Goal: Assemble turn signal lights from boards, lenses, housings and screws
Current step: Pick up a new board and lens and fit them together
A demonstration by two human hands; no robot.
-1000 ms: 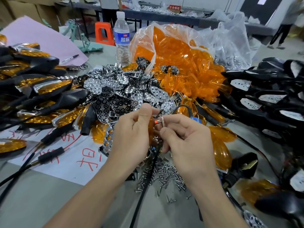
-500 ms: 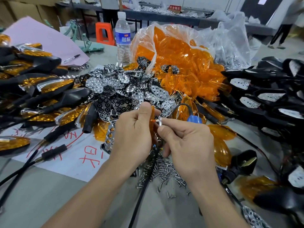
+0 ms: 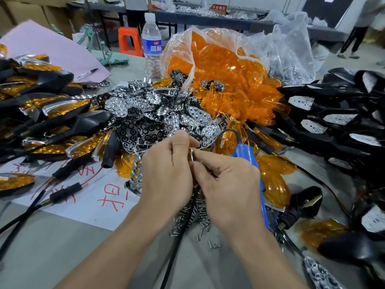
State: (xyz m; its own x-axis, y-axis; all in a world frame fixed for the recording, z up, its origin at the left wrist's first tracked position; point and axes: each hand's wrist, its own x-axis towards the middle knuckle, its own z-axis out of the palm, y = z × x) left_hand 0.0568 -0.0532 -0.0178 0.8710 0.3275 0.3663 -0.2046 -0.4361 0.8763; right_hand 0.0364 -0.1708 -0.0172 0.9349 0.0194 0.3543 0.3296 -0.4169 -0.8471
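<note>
My left hand (image 3: 166, 174) and my right hand (image 3: 227, 184) meet at the table's middle, both pinching a small silver part (image 3: 191, 154) between thumb and fingers. What else the hands hold is hidden behind them. A black cable (image 3: 177, 243) runs down from under them toward me. Behind the hands lies a heap of chrome and black reflector boards (image 3: 145, 119). An open plastic bag of orange lenses (image 3: 225, 80) stands beyond it. Loose screws (image 3: 198, 215) lie under my wrists. Black housings (image 3: 337, 122) are piled at the right.
Finished lights with orange lenses (image 3: 41, 109) are stacked at the left. A blue electric screwdriver (image 3: 248, 157) lies beside my right hand. A water bottle (image 3: 151, 44) stands at the back, a pen (image 3: 87, 73) on pink paper, a white sheet with red writing (image 3: 87, 197) at front left.
Both hands stayed together and shifted slightly; the small orange tip seen between the fingers earlier is now hidden. More of the blue screwdriver shows beside my right hand.
</note>
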